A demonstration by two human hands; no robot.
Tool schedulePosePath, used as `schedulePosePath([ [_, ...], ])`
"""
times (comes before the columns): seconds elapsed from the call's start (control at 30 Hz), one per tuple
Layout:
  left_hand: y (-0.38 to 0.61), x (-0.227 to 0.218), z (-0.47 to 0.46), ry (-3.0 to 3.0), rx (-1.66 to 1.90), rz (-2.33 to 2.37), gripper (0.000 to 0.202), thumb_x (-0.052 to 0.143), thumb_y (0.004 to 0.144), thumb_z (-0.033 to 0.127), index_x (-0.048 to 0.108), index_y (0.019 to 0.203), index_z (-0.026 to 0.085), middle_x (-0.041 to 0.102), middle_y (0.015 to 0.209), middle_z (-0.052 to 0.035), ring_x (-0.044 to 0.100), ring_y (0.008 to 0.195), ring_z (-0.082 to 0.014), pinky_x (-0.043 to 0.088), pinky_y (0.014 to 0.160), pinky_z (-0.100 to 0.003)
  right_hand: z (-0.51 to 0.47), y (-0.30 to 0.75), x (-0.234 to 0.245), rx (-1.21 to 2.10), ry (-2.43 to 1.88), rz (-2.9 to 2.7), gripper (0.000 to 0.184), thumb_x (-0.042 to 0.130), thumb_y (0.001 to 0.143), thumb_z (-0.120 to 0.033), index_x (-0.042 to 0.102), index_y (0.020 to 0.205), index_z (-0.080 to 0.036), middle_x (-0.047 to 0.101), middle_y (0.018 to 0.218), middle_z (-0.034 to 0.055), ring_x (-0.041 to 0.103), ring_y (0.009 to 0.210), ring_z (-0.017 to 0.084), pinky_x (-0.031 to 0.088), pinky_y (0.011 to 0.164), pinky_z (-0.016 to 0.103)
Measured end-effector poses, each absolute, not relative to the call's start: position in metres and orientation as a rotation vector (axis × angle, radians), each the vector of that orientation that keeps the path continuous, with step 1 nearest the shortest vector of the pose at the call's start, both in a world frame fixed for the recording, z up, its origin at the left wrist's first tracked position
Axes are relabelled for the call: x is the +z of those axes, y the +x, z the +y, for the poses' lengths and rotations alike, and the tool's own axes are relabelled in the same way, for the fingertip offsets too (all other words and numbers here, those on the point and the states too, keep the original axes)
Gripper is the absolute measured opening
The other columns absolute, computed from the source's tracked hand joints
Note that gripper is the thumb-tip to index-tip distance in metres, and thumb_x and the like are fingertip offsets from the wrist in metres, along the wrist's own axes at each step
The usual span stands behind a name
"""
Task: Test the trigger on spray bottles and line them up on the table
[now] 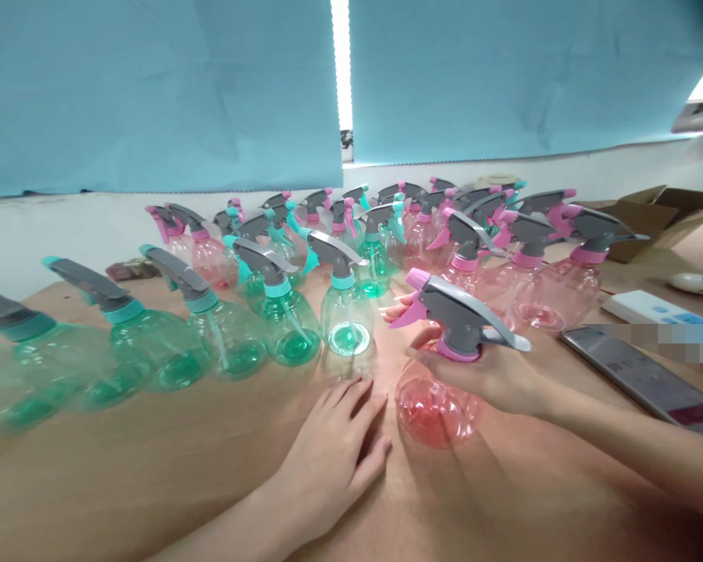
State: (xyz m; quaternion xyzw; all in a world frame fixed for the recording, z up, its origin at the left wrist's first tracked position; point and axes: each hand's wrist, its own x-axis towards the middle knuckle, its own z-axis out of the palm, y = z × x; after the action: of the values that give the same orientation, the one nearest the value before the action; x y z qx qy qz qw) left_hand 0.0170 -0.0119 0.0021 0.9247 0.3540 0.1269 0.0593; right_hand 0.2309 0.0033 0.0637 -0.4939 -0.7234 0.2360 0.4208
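A pink spray bottle (439, 410) with a grey and pink trigger head stands upright at the right of centre. My right hand (492, 378) is wrapped round its neck just under the pink collar, with some fingers hidden behind the bottle. To its left, my left hand (348, 429) lies flat on the wooden table (211, 476), fingers stretched out and holding nothing. Just beyond the left fingertips stands a clear green spray bottle (347, 316) with a turquoise collar. More green spray bottles (290, 324) run in a line toward the left edge.
Behind, several pink spray bottles (524, 285) and green ones crowd together. A phone (638, 375) lies at the right, near a white box (650, 308) and a white computer mouse (697, 283). An open cardboard box (650, 218) sits at the back right. Blue curtains (164, 94) hang behind.
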Motion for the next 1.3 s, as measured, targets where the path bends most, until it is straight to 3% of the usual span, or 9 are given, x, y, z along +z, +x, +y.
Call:
schedulePosePath([
  [0.2, 0.017, 0.002, -0.011, 2.795, 0.404, 1.073, 0.039, 0.05, 0.093, 0.027, 0.052, 0.13, 0.015, 0.053, 0.135, -0.015, 0.046, 0.125, -0.0325, 0.041, 0.101, -0.052, 0.003, 0.233, 0.063, 0.69, -1.275, -1.81, 0.011, 0.056, 0.074, -0.026, 0.05, 0.065, -0.025, 0.058, 0.064, -0.0017, 0.059, 0.061, 0.017, 0.051, 0.056, 0.031],
  [0.5, 0.017, 0.002, -0.011, 2.805, 0.382, 1.081, 0.039, 0.05, 0.094, 0.028, 0.052, 0.13, 0.014, 0.053, 0.135, -0.0154, 0.046, 0.126, -0.0323, 0.041, 0.102, -0.051, 0.003, 0.237, 0.063, 0.755, -1.169, -1.821, 0.004, 0.055, 0.072, -0.021, 0.055, 0.075, -0.024, 0.062, 0.075, -0.0006, 0.061, 0.067, 0.016, 0.053, 0.06, 0.029],
  [0.7, 0.015, 0.0, -0.01, 2.793, 0.435, 1.067, 0.039, 0.049, 0.094, 0.028, 0.051, 0.131, 0.017, 0.053, 0.134, -0.0144, 0.047, 0.125, -0.0321, 0.042, 0.101, -0.051, 0.0, 0.235, 0.072, 0.665, -1.14, -1.839, 0.012, 0.051, 0.07, -0.02, 0.045, 0.061, -0.025, 0.043, 0.052, -0.0051, 0.046, 0.047, 0.011, 0.044, 0.043, 0.024],
  [0.8, 0.015, -0.001, -0.01, 2.794, 0.419, 1.074, 0.04, 0.049, 0.093, 0.028, 0.051, 0.131, 0.016, 0.053, 0.135, -0.0147, 0.047, 0.124, -0.0322, 0.041, 0.101, -0.051, -0.005, 0.235, 0.073, 0.675, -1.21, -1.882, 0.017, 0.052, 0.071, -0.022, 0.043, 0.057, -0.025, 0.042, 0.05, -0.005, 0.041, 0.042, 0.01, 0.038, 0.036, 0.022],
  [1.0, 0.015, -0.001, -0.01, 2.8, 0.411, 1.074, 0.04, 0.05, 0.093, 0.028, 0.051, 0.131, 0.017, 0.053, 0.135, -0.0138, 0.047, 0.124, -0.0323, 0.041, 0.101, -0.051, -0.005, 0.24, 0.065, 0.709, -1.183, -1.857, 0.009, 0.056, 0.073, -0.021, 0.057, 0.08, -0.027, 0.06, 0.069, -0.0021, 0.06, 0.061, 0.015, 0.052, 0.053, 0.027],
  [1.17, 0.016, 0.002, -0.011, 2.803, 0.402, 1.085, 0.039, 0.051, 0.093, 0.028, 0.052, 0.13, 0.015, 0.053, 0.134, -0.0145, 0.047, 0.124, -0.0324, 0.042, 0.101, -0.051, -0.001, 0.241, 0.056, 0.746, -1.24, -1.787, 0.007, 0.057, 0.075, -0.024, 0.059, 0.082, -0.025, 0.066, 0.081, 0.0012, 0.064, 0.073, 0.019, 0.055, 0.062, 0.032],
  [1.3, 0.016, 0.002, -0.01, 2.81, 0.387, 1.075, 0.04, 0.051, 0.093, 0.028, 0.051, 0.131, 0.014, 0.053, 0.134, -0.0156, 0.047, 0.124, -0.0328, 0.041, 0.101, -0.051, -0.002, 0.239, 0.053, 0.731, -1.267, -1.766, 0.008, 0.057, 0.076, -0.023, 0.06, 0.083, -0.025, 0.066, 0.08, 0.002, 0.065, 0.077, 0.022, 0.055, 0.061, 0.034],
])
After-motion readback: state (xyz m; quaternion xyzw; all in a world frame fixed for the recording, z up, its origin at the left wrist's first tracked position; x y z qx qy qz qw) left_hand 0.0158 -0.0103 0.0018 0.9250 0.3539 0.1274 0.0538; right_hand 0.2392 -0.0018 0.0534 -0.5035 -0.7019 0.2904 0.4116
